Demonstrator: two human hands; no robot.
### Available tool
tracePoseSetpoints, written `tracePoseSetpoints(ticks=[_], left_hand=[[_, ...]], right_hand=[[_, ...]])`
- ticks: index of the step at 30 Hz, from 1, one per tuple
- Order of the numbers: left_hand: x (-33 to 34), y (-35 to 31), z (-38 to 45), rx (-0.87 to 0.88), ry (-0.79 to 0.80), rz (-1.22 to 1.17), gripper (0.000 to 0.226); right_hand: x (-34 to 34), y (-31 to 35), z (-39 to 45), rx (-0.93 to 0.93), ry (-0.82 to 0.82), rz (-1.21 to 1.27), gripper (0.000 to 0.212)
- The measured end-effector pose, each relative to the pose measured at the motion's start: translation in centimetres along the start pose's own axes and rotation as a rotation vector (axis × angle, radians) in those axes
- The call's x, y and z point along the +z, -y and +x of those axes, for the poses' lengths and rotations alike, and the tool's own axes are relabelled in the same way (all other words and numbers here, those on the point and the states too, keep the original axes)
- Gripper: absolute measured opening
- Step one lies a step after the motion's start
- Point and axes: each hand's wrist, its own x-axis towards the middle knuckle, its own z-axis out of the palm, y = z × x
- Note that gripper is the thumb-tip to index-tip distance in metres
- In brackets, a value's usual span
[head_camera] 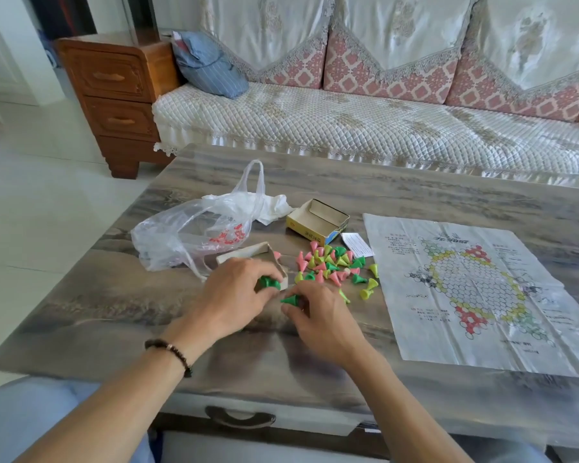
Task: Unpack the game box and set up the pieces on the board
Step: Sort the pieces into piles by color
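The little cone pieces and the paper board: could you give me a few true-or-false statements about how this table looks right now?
1. The paper board has no pieces standing on it. True.
2. The loose pile of pieces lies to the right of the board. False: it lies to its left, between the board and the hands.
3. Each hand holds a dark green piece: the left hand one, the right hand another. True.
4. The yellow box tray is full of pieces. False: it lies open with none showing inside.
5. The plastic bag lies on the sofa. False: it lies on the table, left of the pile.
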Motion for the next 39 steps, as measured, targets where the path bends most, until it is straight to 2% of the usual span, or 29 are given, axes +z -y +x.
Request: tracePoseSetpoints(ticks=[4,7,10,14,17,21,29,35,39], left_hand=[[-0.7,2.5,-4.8,-0.064,-0.122,-0.025,0.018],[-0.4,3.9,-8.0,-0.070,-0.174,-0.014,0.022],[0.5,4.9,-9.9,-0.040,-0.159,-0.009,0.026],[1.0,5.8,-9.6,-0.058,-0.134,-0.067,0.030],[0.8,6.0,-9.3,-0.096,-0.112,-0.116,0.035],[0.6,6.0,-9.4,-0.118,-0.113,-0.127,0.040],[0.3,6.2,-9.6,-0.072,-0.075,-0.087,0.048],[-0.4,5.4,-8.3,-0.015,-0.147,-0.034,0.055],[-0.3,3.1,-5.7,0.047,-0.191,-0.028,0.044]], right_hand=[[3.0,2.3,0.4,-0.063,0.074,-0.025,0.014],[4.7,3.0,0.4,-0.082,0.069,-0.139,0.015],[5.2,3.3,0.1,-0.082,0.070,-0.230,0.018],[4.5,3.5,0.1,-0.104,0.166,-0.175,0.033],[4.1,3.3,0.2,-0.119,0.186,-0.143,0.034],[4.2,3.3,0.1,-0.148,0.170,-0.148,0.021],[3.8,3.1,-0.3,-0.123,0.151,-0.135,0.037],[2.4,2.3,-0.6,-0.093,0.070,-0.120,0.037],[-0.2,0.6,-0.3,-0.015,-0.038,-0.105,0.029]])
